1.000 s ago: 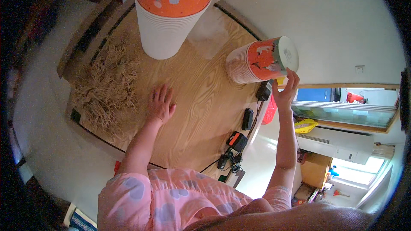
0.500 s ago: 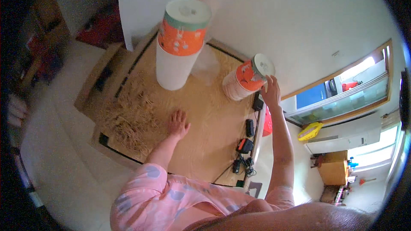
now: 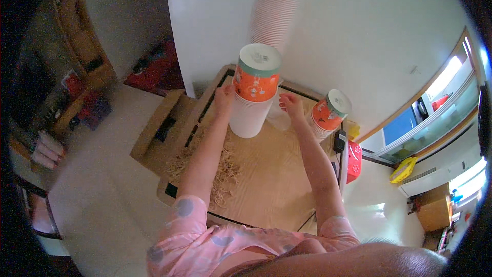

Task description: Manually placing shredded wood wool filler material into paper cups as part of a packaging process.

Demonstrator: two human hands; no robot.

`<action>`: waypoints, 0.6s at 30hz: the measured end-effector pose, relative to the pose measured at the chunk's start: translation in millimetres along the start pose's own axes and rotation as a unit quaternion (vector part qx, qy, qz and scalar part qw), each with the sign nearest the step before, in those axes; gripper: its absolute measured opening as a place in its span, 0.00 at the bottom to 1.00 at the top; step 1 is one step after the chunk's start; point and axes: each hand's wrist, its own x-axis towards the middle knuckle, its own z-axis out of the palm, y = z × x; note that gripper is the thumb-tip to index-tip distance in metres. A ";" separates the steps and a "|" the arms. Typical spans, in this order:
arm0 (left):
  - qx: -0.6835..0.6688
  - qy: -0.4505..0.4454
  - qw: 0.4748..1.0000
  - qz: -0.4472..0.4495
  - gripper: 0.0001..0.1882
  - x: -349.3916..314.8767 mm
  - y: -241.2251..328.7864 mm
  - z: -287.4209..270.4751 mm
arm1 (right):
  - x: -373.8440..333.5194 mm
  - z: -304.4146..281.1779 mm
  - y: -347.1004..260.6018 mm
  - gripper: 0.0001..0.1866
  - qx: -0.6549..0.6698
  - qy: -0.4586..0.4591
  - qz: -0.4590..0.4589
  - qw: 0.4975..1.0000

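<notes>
A tall upside-down paper bucket (image 3: 256,86), orange with a green band and pale base, stands over a white tapered bucket (image 3: 248,118) on the wooden table. My left hand (image 3: 224,100) is at the left side of the orange bucket, its fingertips partly hidden at the edge. My right hand (image 3: 291,104) is just right of the buckets, slightly apart, with fingers loosely bent and nothing visible in them. To the right stands a smaller stack of orange and green cups (image 3: 328,113), bases up.
Tan thin loops like rubber bands (image 3: 223,174) lie heaped at the table's left. A ribbed pale stack of cups (image 3: 274,18) rises behind the buckets, near the wall. A black adapter (image 3: 339,140) sits at the right edge, beside a red basket (image 3: 353,161).
My left hand has risen from the tabletop to the large bucket. My right hand has left the smaller cup stack and moved left. The view has shifted too.
</notes>
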 end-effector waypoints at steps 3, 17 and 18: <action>0.092 -0.044 0.994 -0.030 0.13 1.3 26.8 8.9 | -4.0 10.0 7.0 0.09 0.020 0.040 0.034 0.998; -0.220 -0.187 0.887 -0.360 0.08 47.1 -14.2 2.2 | 4.7 31.6 -17.9 0.06 0.098 0.057 0.130 0.985; -0.224 -0.181 0.888 -0.358 0.09 59.2 -29.1 -9.8 | 6.2 47.3 -25.9 0.06 0.120 0.031 0.127 0.984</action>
